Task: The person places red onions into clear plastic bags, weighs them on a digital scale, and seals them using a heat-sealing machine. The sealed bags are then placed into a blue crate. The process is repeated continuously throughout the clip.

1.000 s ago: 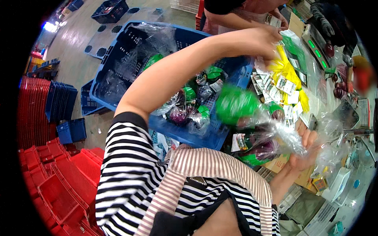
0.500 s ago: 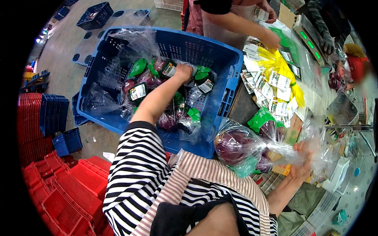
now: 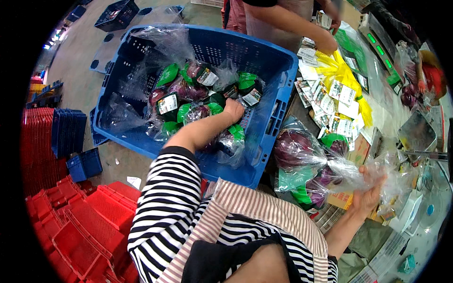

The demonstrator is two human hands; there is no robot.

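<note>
My left hand (image 3: 234,110) reaches into a large blue perforated crate (image 3: 217,173). Its fingers are curled down among the packs; the tips and whatever they grip are hidden. Clear bags of round purple vegetables, apparently red onions (image 3: 183,89), lie around it, with green bands and white labels. At the right, my right hand (image 3: 369,192) is closed around the twisted necks of clear plastic bags. Several bagged onions (image 3: 296,150) with green bands hang from that grip, beside the crate's right edge.
Labels (image 3: 325,101) and yellow netting (image 3: 347,78) cover the bench, where another person's arm (image 3: 288,23) reaches in. Scales with green displays (image 3: 377,47) stand beyond. Red crates (image 3: 89,226) are piled at lower left; stacked blue crates (image 3: 69,133) stand behind them.
My left hand has moved toward me and slightly right within the crate. The bagged onions in my right hand have swung rightward, and the other person's arm has shifted.
</note>
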